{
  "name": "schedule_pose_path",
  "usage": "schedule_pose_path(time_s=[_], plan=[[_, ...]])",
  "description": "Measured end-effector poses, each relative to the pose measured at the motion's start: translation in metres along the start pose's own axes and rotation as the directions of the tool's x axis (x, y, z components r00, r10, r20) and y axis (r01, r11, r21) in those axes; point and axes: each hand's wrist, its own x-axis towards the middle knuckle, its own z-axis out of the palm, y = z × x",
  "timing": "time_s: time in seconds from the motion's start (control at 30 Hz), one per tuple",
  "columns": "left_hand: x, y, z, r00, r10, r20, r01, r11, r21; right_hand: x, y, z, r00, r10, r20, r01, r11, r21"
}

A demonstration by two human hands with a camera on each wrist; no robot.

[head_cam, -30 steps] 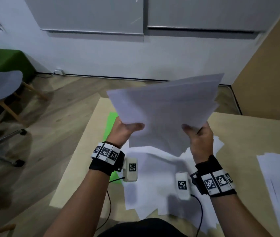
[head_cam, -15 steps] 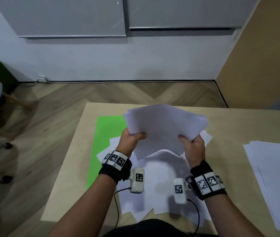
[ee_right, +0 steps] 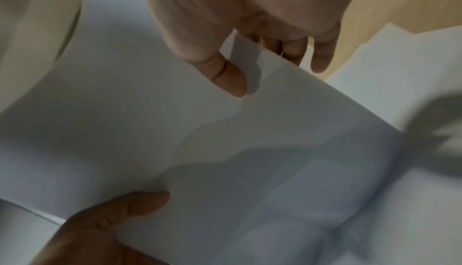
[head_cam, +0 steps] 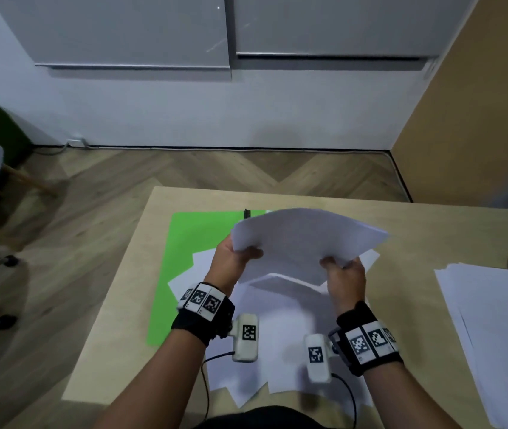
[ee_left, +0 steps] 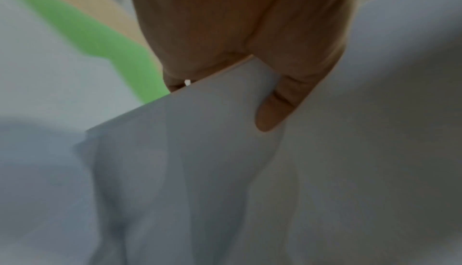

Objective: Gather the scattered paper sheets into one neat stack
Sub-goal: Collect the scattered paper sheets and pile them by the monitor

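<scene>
Both hands, my left hand (head_cam: 231, 261) and right hand (head_cam: 344, 275), are gripping the bundle of sheets (head_cam: 305, 239) above scattered sheets (head_cam: 277, 329) on the table (head_cam: 122, 305). Left wrist: my thumb (ee_left: 275, 111) is pinching it. Right wrist: my thumb (ee_right: 225, 75) is pressing on top, fingers (ee_right: 322, 58) curling beneath.

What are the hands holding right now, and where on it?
Both hold the bundle of sheets: left hand at its left edge, right hand at its near-right edge.
</scene>
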Motion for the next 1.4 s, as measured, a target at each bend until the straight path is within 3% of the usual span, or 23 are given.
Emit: schedule_pose_path(time_s=[0.07, 0.13, 0.27, 0.33, 0.37, 0.5, 0.57, 0.67, 0.8, 0.9, 1.0, 1.07, 1.23, 1.4], plan=[[0.002, -0.013, 0.002, 0.997, -0.012, -0.074, 0.022, 0.990, 0.137, 0.002, 0.011, 0.000, 0.998, 0.046, 0.052, -0.040, 0.994, -0.100], [0.002, -0.023, 0.007, 0.992, -0.025, -0.122, 0.041, 0.991, 0.126, 0.004, 0.014, -0.003, 0.994, 0.064, 0.086, -0.051, 0.987, -0.151], [-0.006, -0.021, 0.022, 0.993, 0.005, -0.119, -0.012, 0.998, -0.057, 0.002, 0.007, -0.016, 0.999, 0.011, 0.045, -0.011, 1.000, -0.006], [-0.010, -0.029, 0.025, 0.990, 0.006, -0.140, -0.012, 0.999, -0.047, 0.004, 0.015, -0.024, 0.999, 0.019, 0.036, -0.021, 0.998, 0.062], [-0.011, -0.035, 0.028, 0.987, -0.009, -0.158, 0.008, 1.000, -0.010, 0.007, 0.020, -0.029, 0.997, 0.043, 0.057, -0.045, 0.999, 0.031], [-0.017, -0.055, 0.046, 0.974, -0.076, -0.215, 0.102, 0.988, 0.117, 0.018, 0.023, -0.044, 0.960, 0.185, 0.209, -0.101, 0.927, -0.360], [-0.018, -0.052, 0.058, 0.975, -0.050, -0.215, 0.067, 0.995, 0.072, 0.024, 0.017, -0.055, 0.964, 0.146, 0.221, -0.052, 0.923, -0.381], [-0.022, -0.048, 0.073, 0.980, -0.011, -0.201, 0.028, 0.996, 0.079, 0.031, 0.017, -0.077, 0.974, 0.148, 0.172, -0.088, 0.945, -0.314], [-0.023, -0.067, 0.095, 0.976, -0.120, -0.184, 0.154, 0.972, 0.179, 0.038, 0.039, -0.106, 0.934, 0.236, 0.269, -0.115, 0.910, -0.399], [-0.023, -0.061, 0.123, 0.986, -0.076, -0.147, 0.106, 0.972, 0.212, 0.048, 0.042, -0.129, 0.957, 0.232, 0.173, -0.178, 0.944, -0.277], [-0.024, -0.051, 0.162, 0.996, -0.045, -0.081, 0.056, 0.988, 0.146, 0.062, 0.035, -0.162, 0.984, 0.174, 0.028, -0.166, 0.967, -0.193], [-0.021, -0.061, 0.188, 0.998, -0.049, -0.033, 0.055, 0.979, 0.197, 0.071, 0.036, -0.187, 0.990, 0.141, -0.028, -0.143, 0.975, -0.169], [-0.021, -0.108, 0.231, 0.979, -0.202, -0.036, 0.202, 0.917, 0.344, 0.082, 0.065, -0.234, 0.971, 0.234, 0.039, -0.199, 0.892, -0.406], [-0.023, -0.108, 0.268, 0.984, -0.168, -0.067, 0.180, 0.934, 0.308, 0.098, 0.064, -0.268, 0.996, 0.085, 0.022, -0.075, 0.949, -0.306]])
